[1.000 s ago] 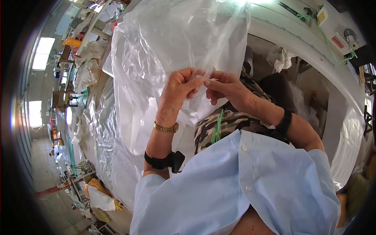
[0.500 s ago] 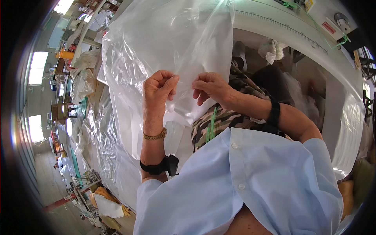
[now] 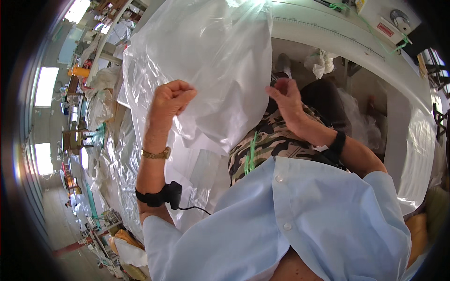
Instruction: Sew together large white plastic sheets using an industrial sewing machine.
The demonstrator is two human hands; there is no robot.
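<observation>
A large, clear plastic sheet (image 3: 220, 70) drapes over the table edge and hangs down in loose folds before me. Over its left part is my left hand (image 3: 169, 100), closed, thumb and forefinger pressed together; what they hold, if anything, I cannot make out. My right hand (image 3: 289, 104) is at the sheet's right edge, above my camouflage-patterned trousers (image 3: 276, 140). Its thumb stands apart from the fingers, which point away and partly curl, and nothing shows between them.
A white table (image 3: 328, 33) with a ruler strip runs along the far side. Crumpled plastic (image 3: 320, 63) is underneath. More clear film (image 3: 117, 159) is heaped at the left. Green strands (image 3: 251, 154) lie on my lap. A white machine (image 3: 389, 23) stands at far right.
My hands have moved apart, the left one leftward and the right one rightward with its fingers opening. The sheet's lower edge now hangs more spread out.
</observation>
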